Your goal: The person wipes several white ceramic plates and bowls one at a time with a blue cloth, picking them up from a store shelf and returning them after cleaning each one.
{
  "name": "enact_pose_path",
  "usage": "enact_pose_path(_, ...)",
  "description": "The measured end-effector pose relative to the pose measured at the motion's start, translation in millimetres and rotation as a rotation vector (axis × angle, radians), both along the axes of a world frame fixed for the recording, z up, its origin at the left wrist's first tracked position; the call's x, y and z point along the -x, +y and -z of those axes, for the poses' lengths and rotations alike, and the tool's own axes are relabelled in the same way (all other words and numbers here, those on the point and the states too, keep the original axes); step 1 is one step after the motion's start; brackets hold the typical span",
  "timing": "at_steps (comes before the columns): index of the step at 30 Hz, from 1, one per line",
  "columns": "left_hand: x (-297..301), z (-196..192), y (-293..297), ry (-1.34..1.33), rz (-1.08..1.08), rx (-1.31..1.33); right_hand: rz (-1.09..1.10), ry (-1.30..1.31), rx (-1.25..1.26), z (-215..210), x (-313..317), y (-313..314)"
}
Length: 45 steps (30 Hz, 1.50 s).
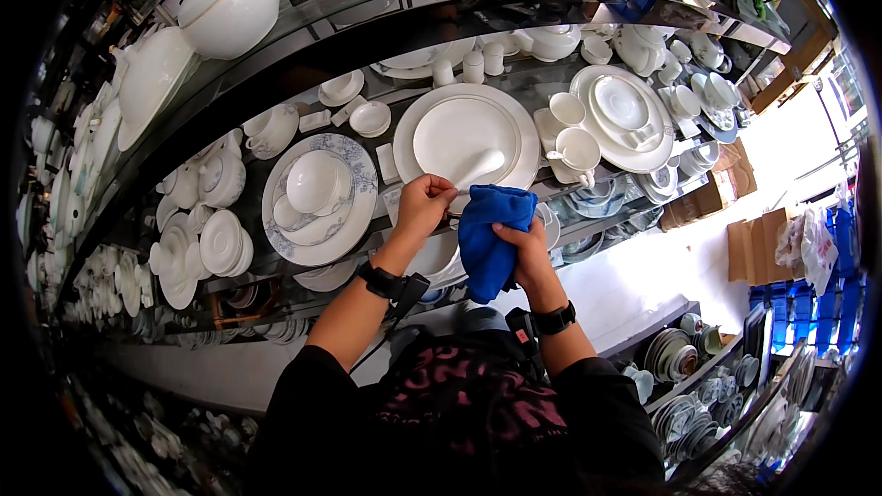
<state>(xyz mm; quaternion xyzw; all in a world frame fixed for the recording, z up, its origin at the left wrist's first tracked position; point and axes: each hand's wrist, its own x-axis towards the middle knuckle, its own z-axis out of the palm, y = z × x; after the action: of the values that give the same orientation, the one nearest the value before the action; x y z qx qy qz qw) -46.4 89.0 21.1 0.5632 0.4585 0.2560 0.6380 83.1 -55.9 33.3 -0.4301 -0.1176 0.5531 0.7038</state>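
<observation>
gripping a white ceramic spoon (478, 168) by its handle, the left hand (421, 205) is closing tight in front of the glass shelf (542, 73), while the right hand (524, 243) is clutching a blue cloth (487, 234) bunched against the spoon's handle. behind them, a big white plate (466, 133) is standing among cups and bowls, shelving is curving away on all sides, and cardboard boxes (749, 243) are sitting on the bright floor to the right.
</observation>
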Motion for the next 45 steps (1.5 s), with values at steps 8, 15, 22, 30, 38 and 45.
enact_pose_path(8, -1, 7, 9, 0.257, 0.067, -0.297, -0.009, -0.004, 0.017, 5, -2, 9)
enact_pose_path(15, 26, -7, 0, 0.27, 0.031, -0.53, 0.002, -0.042, 0.012, -4, 4, 6)
enact_pose_path(22, 169, -15, 10, 0.344, -0.37, -0.94, -0.147, -0.023, -0.118, -5, 21, -7)
enact_pose_path(30, 220, 7, 60, 0.54, -0.245, -0.933, -0.551, 0.224, -0.146, -11, 104, 96)
enact_pose_path(38, 210, 1, 77, 0.627, -0.277, -0.847, -0.585, 0.177, -0.083, -10, 143, 156)
enact_pose_path(45, 235, -38, 53, 0.008, -0.272, -0.92, -0.57, 0.063, -0.113, -46, 158, 119)
